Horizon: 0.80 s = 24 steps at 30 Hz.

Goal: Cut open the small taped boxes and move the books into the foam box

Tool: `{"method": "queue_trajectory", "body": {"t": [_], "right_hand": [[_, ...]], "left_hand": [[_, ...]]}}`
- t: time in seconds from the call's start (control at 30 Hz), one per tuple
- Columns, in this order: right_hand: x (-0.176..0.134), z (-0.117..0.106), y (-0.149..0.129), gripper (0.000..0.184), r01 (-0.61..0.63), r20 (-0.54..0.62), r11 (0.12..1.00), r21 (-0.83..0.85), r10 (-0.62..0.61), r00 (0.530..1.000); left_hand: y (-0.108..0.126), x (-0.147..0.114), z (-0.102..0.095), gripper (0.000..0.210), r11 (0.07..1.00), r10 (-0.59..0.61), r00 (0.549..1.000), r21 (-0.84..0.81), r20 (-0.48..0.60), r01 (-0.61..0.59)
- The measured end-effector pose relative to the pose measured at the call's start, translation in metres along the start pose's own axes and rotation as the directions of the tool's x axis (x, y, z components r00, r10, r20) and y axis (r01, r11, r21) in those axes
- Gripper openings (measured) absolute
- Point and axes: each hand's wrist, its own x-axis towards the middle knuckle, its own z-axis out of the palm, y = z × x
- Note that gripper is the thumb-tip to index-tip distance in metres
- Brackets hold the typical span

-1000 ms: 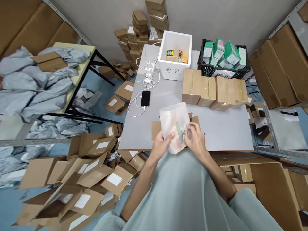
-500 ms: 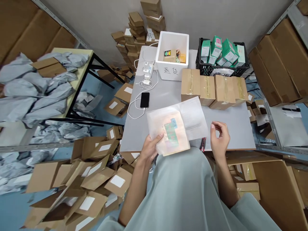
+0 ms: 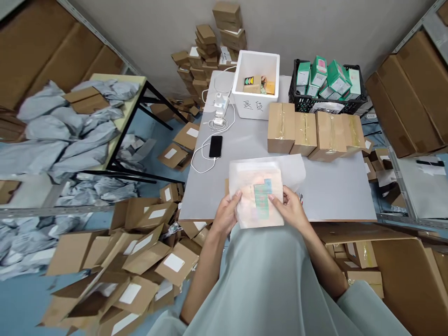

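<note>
A flat, square packet (image 3: 259,196) in thin white wrapping is held over the table's front edge, above my lap. Coloured print in green, blue and pink shows through its wrapping. My left hand (image 3: 227,212) grips the packet's left edge, thumb on top. On the right edge my right hand (image 3: 289,207) is closed the same way, its thumb lying across the print. Behind the packet, a white translucent sheet (image 3: 294,170) reaches to the right; whether it is joined to the packet I cannot tell. A small red and dark object (image 3: 301,198) lies just right of my right hand, mostly hidden.
On the grey table (image 3: 336,191) are a phone (image 3: 215,146) on a white cable, a white foam box (image 3: 254,105), a row of taped cartons (image 3: 282,126) and a black crate (image 3: 329,103) of green boxes. Opened cartons (image 3: 143,256) heap on the left floor; a large carton (image 3: 402,266) stands right.
My right hand, empty before, has moved left and taken the packet's right edge. The packet has shifted right and sits straighter, with both hands on it. The view has turned slightly.
</note>
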Motion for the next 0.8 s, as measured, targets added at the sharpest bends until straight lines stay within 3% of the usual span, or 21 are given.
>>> {"method": "queue_trajectory", "body": {"t": [0.1,0.2,0.3,0.47,0.57,0.7,0.8], "right_hand": [[-0.003,-0.004,-0.007,0.033,0.015,-0.080,0.981,-0.195,-0.031,0.996],[-0.005,-0.004,-0.012,0.033,0.026,-0.150,0.897,-0.441,-0.102,0.984],[-0.008,0.004,-0.009,0.034,0.081,-0.194,0.780,-0.620,-0.253,0.948],[-0.017,0.032,0.007,0.040,0.274,-0.062,0.731,-0.625,-0.396,0.916],[-0.026,0.045,0.010,0.045,0.328,0.014,0.723,-0.608,-0.402,0.915],[-0.029,0.040,0.005,0.042,0.438,0.134,0.704,-0.560,-0.445,0.886],[-0.019,0.022,0.002,0.051,0.368,0.028,0.772,-0.518,-0.415,0.909]], "left_hand": [[0.000,0.001,-0.002,0.067,0.974,0.160,0.981,0.182,-0.108,-0.138],[0.001,-0.002,0.002,0.050,0.902,0.327,0.925,0.356,-0.193,-0.244],[0.001,-0.011,0.015,0.039,0.860,0.398,0.903,0.410,-0.161,-0.305],[-0.004,-0.028,0.041,0.048,0.949,0.279,0.960,0.153,0.016,-0.278],[-0.009,-0.030,0.048,0.061,0.962,0.263,0.964,0.078,-0.023,-0.261],[-0.013,-0.019,0.038,0.058,0.977,0.210,0.969,0.059,-0.133,-0.204],[-0.012,-0.009,0.024,0.066,0.986,0.153,0.981,-0.053,-0.120,-0.161]]}}
